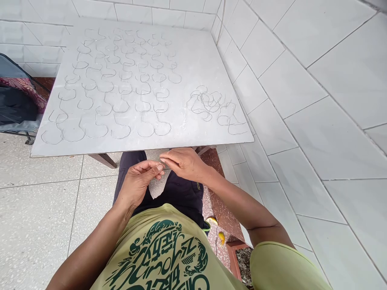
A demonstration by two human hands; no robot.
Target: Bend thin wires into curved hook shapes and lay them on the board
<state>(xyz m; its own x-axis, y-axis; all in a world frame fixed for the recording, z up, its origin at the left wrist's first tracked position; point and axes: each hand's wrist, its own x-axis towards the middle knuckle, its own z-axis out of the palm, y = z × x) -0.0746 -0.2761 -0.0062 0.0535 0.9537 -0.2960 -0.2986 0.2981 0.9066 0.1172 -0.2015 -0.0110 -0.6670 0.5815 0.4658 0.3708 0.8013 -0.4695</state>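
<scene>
My left hand (142, 179) is closed in a pinch on a thin wire (141, 168), of which only a short curved bit shows by the fingers. My right hand (183, 162) meets it fingertip to fingertip, thumb and forefinger pinched on the same wire as far as I can see. Both hands are over my lap, just below the near edge of a white tabletop (193, 133). On that table, rows of S-shaped bent wires (104, 84) lie spread out at the left and middle. A tangled heap of curved wires (205, 100) lies at the right.
A tiled wall (290, 104) runs close along the right side. At the far left stands a folding chair (21, 100) with dark cloth on it. Yellow peel-like pieces (221, 237) lie on the floor near a reddish planter (234, 257). A table leg (102, 160) shows under the near edge.
</scene>
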